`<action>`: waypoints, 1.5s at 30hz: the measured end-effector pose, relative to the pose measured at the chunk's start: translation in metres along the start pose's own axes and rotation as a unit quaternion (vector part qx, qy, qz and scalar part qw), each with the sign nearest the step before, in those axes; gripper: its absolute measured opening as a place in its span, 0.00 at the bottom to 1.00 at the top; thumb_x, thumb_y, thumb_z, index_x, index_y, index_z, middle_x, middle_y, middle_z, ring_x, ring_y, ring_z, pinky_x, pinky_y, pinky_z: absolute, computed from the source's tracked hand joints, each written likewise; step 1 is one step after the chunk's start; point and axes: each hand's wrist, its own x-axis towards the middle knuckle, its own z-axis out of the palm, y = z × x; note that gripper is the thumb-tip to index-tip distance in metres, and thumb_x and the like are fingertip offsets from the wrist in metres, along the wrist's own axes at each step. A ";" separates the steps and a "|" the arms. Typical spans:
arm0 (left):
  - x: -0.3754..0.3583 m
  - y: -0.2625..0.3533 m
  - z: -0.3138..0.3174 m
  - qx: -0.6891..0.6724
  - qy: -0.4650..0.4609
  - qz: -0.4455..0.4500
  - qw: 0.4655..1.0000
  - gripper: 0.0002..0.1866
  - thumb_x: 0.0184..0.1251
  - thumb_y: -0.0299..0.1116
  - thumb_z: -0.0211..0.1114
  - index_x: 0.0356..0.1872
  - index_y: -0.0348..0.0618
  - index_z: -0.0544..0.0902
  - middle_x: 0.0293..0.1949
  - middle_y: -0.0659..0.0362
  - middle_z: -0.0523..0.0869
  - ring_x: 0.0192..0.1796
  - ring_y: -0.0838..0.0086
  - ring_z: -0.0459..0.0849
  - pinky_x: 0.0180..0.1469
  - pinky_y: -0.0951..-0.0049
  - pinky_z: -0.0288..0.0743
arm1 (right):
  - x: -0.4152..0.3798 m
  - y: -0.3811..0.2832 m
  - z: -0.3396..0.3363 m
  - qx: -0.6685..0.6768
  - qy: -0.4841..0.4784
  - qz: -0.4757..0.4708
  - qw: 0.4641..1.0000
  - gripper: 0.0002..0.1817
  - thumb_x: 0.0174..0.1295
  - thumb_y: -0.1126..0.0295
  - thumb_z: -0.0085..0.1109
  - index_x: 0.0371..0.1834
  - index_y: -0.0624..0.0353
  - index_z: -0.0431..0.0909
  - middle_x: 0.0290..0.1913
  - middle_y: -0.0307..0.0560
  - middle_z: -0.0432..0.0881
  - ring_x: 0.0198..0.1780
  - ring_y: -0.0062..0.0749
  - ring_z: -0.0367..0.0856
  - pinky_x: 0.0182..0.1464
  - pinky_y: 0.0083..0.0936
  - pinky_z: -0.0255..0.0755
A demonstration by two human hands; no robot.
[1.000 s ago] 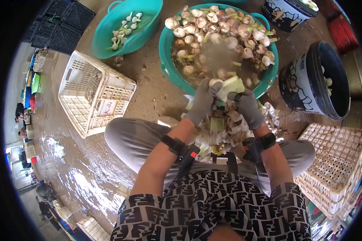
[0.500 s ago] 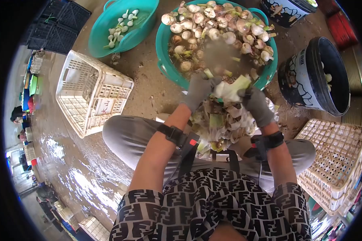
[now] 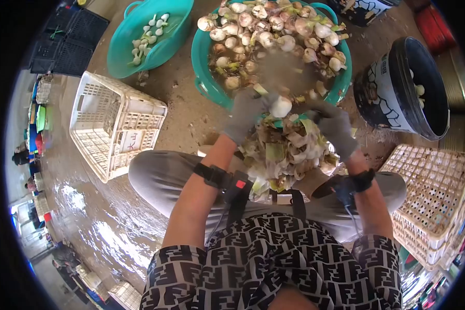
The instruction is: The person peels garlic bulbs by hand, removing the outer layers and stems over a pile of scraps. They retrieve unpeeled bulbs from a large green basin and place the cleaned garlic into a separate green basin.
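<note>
My left hand [image 3: 249, 114], in a grey glove, is closed around the stalk of a garlic bulb [image 3: 280, 107]. The bulb is white and smooth, above the near rim of a green tub [image 3: 202, 85]. To its right is my gloved right hand [image 3: 333, 128], its fingers curled and apart from the bulb; anything inside them is hidden. Below both hands, a heap of stripped garlic skins [image 3: 287, 150] lies between my knees. Unpeeled garlic bulbs [image 3: 266, 39] with brownish skins fill the far part of the tub, with murky water [image 3: 284, 70] nearer me.
A green basin [image 3: 120, 57] at upper left holds several white bulbs. Left stands a white plastic crate [image 3: 132, 142]; stacked crates [image 3: 429, 188] stand right. A black-and-white bucket [image 3: 380, 93] with bulbs inside leans at right. Wet floor [image 3: 95, 217] spreads left.
The loose pale skin between my hands has come away, and a clean white bulb now shows at my left hand. My right hand has moved slightly right and down.
</note>
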 end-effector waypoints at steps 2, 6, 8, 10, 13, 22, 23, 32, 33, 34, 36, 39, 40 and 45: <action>-0.011 0.004 0.016 0.040 -0.011 0.069 0.997 0.13 0.58 0.35 0.66 0.36 0.34 0.81 0.30 0.61 0.84 0.31 0.80 0.80 0.35 0.79 0.75 | 0.008 -0.009 0.025 -0.088 0.046 -0.106 0.989 0.17 0.49 0.68 0.61 0.44 0.53 0.79 0.39 0.50 0.82 0.46 0.41 0.79 0.47 0.30 0.72; -0.012 -0.011 0.025 0.290 0.078 0.076 0.951 0.12 0.56 0.36 0.67 0.33 0.37 0.82 0.26 0.58 0.83 0.29 0.80 0.80 0.33 0.76 0.75 | 0.010 -0.024 0.044 -0.318 0.039 -0.071 0.945 0.13 0.51 0.66 0.55 0.39 0.57 0.78 0.35 0.51 0.82 0.43 0.44 0.79 0.45 0.32 0.72; -0.008 -0.019 0.025 0.277 0.060 0.071 0.956 0.12 0.55 0.36 0.68 0.33 0.37 0.82 0.26 0.57 0.83 0.28 0.79 0.80 0.33 0.75 0.75 | 0.009 -0.027 0.043 -0.360 0.032 -0.029 0.932 0.13 0.51 0.64 0.54 0.37 0.59 0.77 0.35 0.53 0.81 0.43 0.45 0.79 0.45 0.33 0.72; -0.011 -0.011 0.024 0.232 0.035 0.068 0.970 0.11 0.54 0.35 0.68 0.32 0.38 0.82 0.26 0.57 0.83 0.29 0.77 0.81 0.33 0.74 0.75 | 0.009 -0.023 0.039 -0.362 0.030 0.014 0.932 0.13 0.51 0.63 0.53 0.35 0.60 0.76 0.36 0.54 0.80 0.44 0.45 0.79 0.45 0.34 0.71; -0.011 -0.002 0.020 0.193 0.011 0.080 0.978 0.11 0.54 0.35 0.68 0.33 0.39 0.82 0.28 0.57 0.83 0.30 0.75 0.82 0.34 0.73 0.75 | 0.012 -0.014 0.028 -0.302 0.034 0.033 0.952 0.14 0.50 0.63 0.54 0.35 0.60 0.75 0.39 0.56 0.80 0.45 0.46 0.78 0.46 0.35 0.71; -0.012 -0.006 0.011 0.134 -0.058 0.072 0.987 0.11 0.55 0.37 0.67 0.35 0.41 0.81 0.32 0.60 0.84 0.33 0.78 0.81 0.37 0.75 0.75 | 0.006 0.011 0.030 -0.316 -0.023 -0.007 0.948 0.14 0.47 0.64 0.56 0.37 0.57 0.75 0.40 0.56 0.79 0.46 0.49 0.77 0.47 0.38 0.71; -0.007 -0.009 0.003 0.072 -0.068 0.045 0.994 0.11 0.56 0.37 0.67 0.35 0.40 0.81 0.32 0.61 0.84 0.34 0.78 0.80 0.37 0.76 0.75 | 0.006 0.018 0.028 -0.332 -0.028 0.027 0.942 0.14 0.48 0.65 0.56 0.38 0.57 0.75 0.40 0.55 0.80 0.46 0.49 0.77 0.47 0.38 0.71; 0.001 -0.002 0.001 0.040 -0.039 0.017 0.998 0.09 0.58 0.33 0.66 0.34 0.38 0.81 0.33 0.63 0.83 0.35 0.79 0.80 0.38 0.79 0.73 | 0.006 -0.016 0.034 -0.212 0.036 -0.029 0.976 0.16 0.51 0.65 0.56 0.44 0.52 0.77 0.41 0.52 0.81 0.45 0.46 0.79 0.46 0.37 0.72; 0.000 -0.003 0.005 0.075 -0.032 0.016 0.997 0.08 0.58 0.33 0.66 0.34 0.38 0.81 0.33 0.63 0.82 0.35 0.79 0.80 0.38 0.79 0.73 | 0.007 -0.026 0.036 -0.209 0.044 -0.037 0.976 0.16 0.51 0.65 0.56 0.44 0.53 0.77 0.41 0.52 0.81 0.45 0.45 0.79 0.46 0.37 0.72; -0.001 -0.004 0.010 0.125 -0.026 0.050 0.990 0.08 0.58 0.32 0.66 0.34 0.38 0.81 0.33 0.63 0.82 0.34 0.80 0.79 0.38 0.80 0.73 | 0.010 -0.033 0.038 -0.268 0.020 -0.024 0.963 0.16 0.50 0.65 0.56 0.44 0.53 0.77 0.41 0.52 0.81 0.45 0.45 0.79 0.46 0.37 0.72; -0.004 -0.007 0.017 0.225 -0.013 0.117 0.967 0.08 0.58 0.32 0.66 0.33 0.38 0.81 0.32 0.63 0.82 0.34 0.81 0.79 0.38 0.80 0.73 | 0.016 -0.041 0.040 -0.384 -0.028 0.002 0.923 0.16 0.49 0.65 0.57 0.43 0.54 0.77 0.41 0.51 0.81 0.45 0.45 0.79 0.46 0.36 0.72; -0.003 -0.014 0.013 0.128 -0.040 0.115 0.984 0.08 0.56 0.31 0.67 0.33 0.39 0.81 0.32 0.63 0.82 0.32 0.82 0.78 0.37 0.81 0.73 | 0.015 -0.021 0.034 -0.348 -0.035 -0.012 0.937 0.15 0.49 0.65 0.56 0.42 0.54 0.76 0.40 0.52 0.81 0.45 0.45 0.79 0.46 0.36 0.72; -0.004 -0.009 0.010 0.085 -0.039 0.088 0.992 0.08 0.56 0.30 0.67 0.34 0.39 0.81 0.32 0.63 0.81 0.32 0.82 0.78 0.37 0.81 0.73 | 0.015 -0.008 0.032 -0.361 -0.040 0.010 0.932 0.16 0.49 0.64 0.56 0.42 0.54 0.76 0.40 0.52 0.81 0.45 0.45 0.79 0.46 0.36 0.71; 0.007 -0.008 -0.003 0.051 -0.048 0.062 0.996 0.08 0.53 0.29 0.68 0.34 0.39 0.81 0.34 0.60 0.81 0.34 0.78 0.79 0.38 0.78 0.73 | 0.012 0.001 0.023 -0.302 -0.019 0.089 0.949 0.15 0.50 0.62 0.55 0.41 0.55 0.76 0.38 0.52 0.81 0.45 0.46 0.79 0.46 0.37 0.71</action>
